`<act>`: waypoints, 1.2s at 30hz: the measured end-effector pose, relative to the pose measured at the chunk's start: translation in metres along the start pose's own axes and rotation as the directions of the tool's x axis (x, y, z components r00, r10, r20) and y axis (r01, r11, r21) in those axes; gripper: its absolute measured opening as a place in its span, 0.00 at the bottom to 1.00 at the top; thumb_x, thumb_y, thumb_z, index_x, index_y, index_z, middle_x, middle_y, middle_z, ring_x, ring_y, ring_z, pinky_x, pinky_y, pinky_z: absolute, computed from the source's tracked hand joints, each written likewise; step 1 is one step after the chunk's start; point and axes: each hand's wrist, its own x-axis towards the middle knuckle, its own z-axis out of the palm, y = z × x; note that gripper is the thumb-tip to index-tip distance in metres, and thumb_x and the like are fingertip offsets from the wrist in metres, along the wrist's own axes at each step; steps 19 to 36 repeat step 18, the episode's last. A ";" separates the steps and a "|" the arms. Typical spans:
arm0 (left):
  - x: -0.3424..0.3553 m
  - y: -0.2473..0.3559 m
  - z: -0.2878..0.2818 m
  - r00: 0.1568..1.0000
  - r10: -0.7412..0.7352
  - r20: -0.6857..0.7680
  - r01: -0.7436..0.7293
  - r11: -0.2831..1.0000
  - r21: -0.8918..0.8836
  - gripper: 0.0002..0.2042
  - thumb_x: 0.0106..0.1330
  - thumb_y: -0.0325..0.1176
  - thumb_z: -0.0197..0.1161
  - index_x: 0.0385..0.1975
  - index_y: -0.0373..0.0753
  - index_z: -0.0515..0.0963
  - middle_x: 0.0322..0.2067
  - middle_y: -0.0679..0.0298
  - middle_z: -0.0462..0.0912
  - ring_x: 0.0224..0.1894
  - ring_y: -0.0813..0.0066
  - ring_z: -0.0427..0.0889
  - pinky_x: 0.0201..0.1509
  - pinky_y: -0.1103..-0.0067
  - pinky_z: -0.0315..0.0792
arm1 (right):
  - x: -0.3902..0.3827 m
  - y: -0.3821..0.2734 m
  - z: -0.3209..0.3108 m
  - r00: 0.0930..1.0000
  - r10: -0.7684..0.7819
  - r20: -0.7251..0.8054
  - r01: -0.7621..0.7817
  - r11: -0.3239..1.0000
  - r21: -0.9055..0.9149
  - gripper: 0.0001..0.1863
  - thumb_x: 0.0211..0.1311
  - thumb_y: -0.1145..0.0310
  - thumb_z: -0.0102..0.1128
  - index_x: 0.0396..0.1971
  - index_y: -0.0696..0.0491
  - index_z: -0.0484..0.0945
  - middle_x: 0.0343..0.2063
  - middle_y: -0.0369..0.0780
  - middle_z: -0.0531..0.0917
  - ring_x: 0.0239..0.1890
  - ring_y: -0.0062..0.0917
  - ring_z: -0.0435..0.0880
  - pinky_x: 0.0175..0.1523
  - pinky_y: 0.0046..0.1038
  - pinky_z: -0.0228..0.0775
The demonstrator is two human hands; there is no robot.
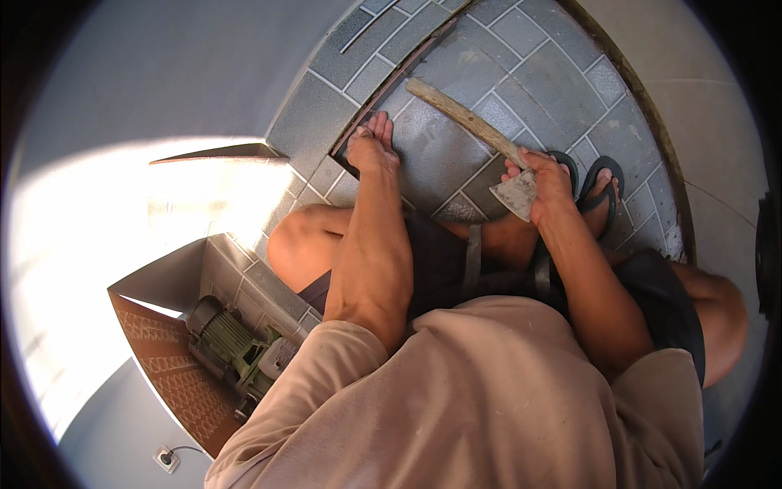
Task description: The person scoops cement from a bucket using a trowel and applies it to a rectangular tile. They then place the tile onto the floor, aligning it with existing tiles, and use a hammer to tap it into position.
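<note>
My right hand [547, 189] is closed around the head end of a hatchet-like tool, its flared grey blade [516, 194] showing below the fingers. The tool's worn wooden handle [468, 121] points away to the upper left, above the grey patterned floor tiles [436, 134]. Ahead and to the left, my left hand [375, 145] has its fingers stretched out beside a dark gap with a reddish tile edge [407, 73]. Whether the fingertips press on that edge cannot be made out.
A tile with a brown ridged back [163, 359] stands tilted at lower left, beside a green motor [232, 338]. Another thin piece [220, 153] leans in bright sunlight. A wall socket with a plug [166, 458] is at bottom left. My feet wear dark flip-flops [604, 183].
</note>
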 end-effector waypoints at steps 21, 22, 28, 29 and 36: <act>-0.008 0.003 0.009 1.000 -0.006 -0.007 0.006 1.000 -0.007 0.26 0.85 0.44 0.33 0.63 0.22 0.61 0.58 0.38 0.79 0.53 0.50 0.87 0.52 0.66 0.86 | 0.012 0.021 -0.006 0.997 0.060 0.056 -0.059 0.998 -0.010 0.13 0.67 0.67 0.67 0.47 0.56 0.82 0.39 0.45 0.86 0.35 0.31 0.85 0.46 0.40 0.84; -0.008 0.003 0.009 1.000 -0.006 -0.007 0.006 1.000 -0.007 0.26 0.85 0.44 0.33 0.63 0.22 0.61 0.58 0.38 0.79 0.53 0.50 0.87 0.52 0.66 0.86 | 0.012 0.021 -0.006 0.997 0.060 0.056 -0.059 0.998 -0.010 0.13 0.67 0.67 0.67 0.47 0.56 0.82 0.39 0.45 0.86 0.35 0.31 0.85 0.46 0.40 0.84; -0.008 0.003 0.009 1.000 -0.006 -0.007 0.006 1.000 -0.007 0.26 0.85 0.44 0.33 0.63 0.22 0.61 0.58 0.38 0.79 0.53 0.50 0.87 0.52 0.66 0.86 | 0.012 0.021 -0.006 0.997 0.060 0.056 -0.059 0.998 -0.010 0.13 0.67 0.67 0.67 0.47 0.56 0.82 0.39 0.45 0.86 0.35 0.31 0.85 0.46 0.40 0.84; -0.008 0.003 0.009 1.000 -0.006 -0.007 0.006 1.000 -0.007 0.26 0.85 0.44 0.33 0.63 0.22 0.61 0.58 0.38 0.79 0.53 0.50 0.87 0.52 0.66 0.86 | 0.012 0.021 -0.006 0.997 0.060 0.056 -0.059 0.998 -0.010 0.13 0.67 0.67 0.67 0.47 0.56 0.82 0.39 0.45 0.86 0.35 0.31 0.85 0.46 0.40 0.84; -0.008 0.003 0.009 1.000 -0.006 -0.007 0.006 1.000 -0.007 0.26 0.85 0.44 0.33 0.63 0.22 0.61 0.58 0.38 0.79 0.53 0.50 0.87 0.52 0.66 0.86 | 0.012 0.021 -0.006 0.997 0.060 0.056 -0.059 0.998 -0.010 0.13 0.67 0.67 0.67 0.47 0.56 0.82 0.39 0.45 0.86 0.35 0.31 0.85 0.46 0.40 0.84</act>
